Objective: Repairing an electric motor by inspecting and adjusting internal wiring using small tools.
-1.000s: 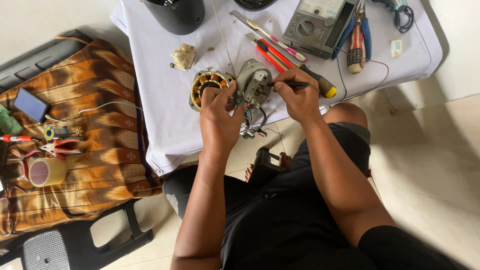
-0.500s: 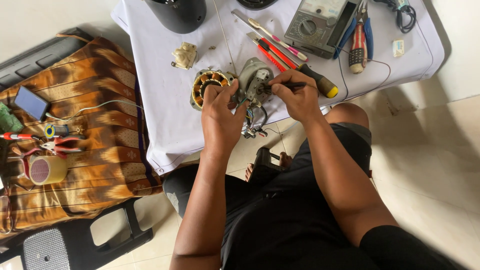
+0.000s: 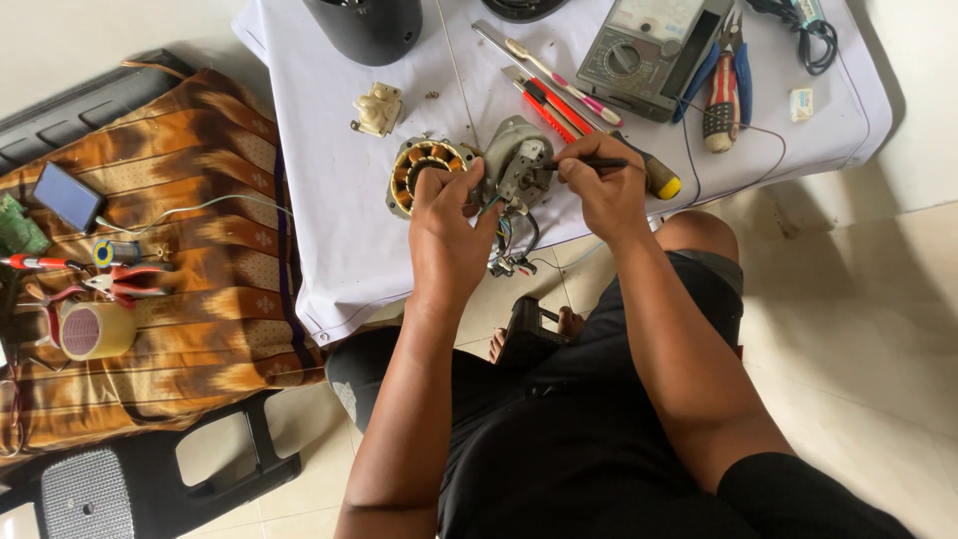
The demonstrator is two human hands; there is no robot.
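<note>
1. Head view: at the near edge of the white tabletop (image 3: 329, 230), the left hand (image 3: 449, 225) has its fingers clamped on the motor stator (image 3: 424, 172) beside the grey housing (image 3: 516, 165). The right hand (image 3: 602, 190) pinches a thin black tool (image 3: 589, 163) against the housing.
2. The motor looks heavy and rigid; its copper windings and loose wires (image 3: 509, 245) seem fragile, so the metal rim is the safer hold.
3. Against the earlier frame, both hands sit almost unchanged.

Bright, even daylight; soft shadows; sharp focus, slight wide-angle edge distortion.
</note>
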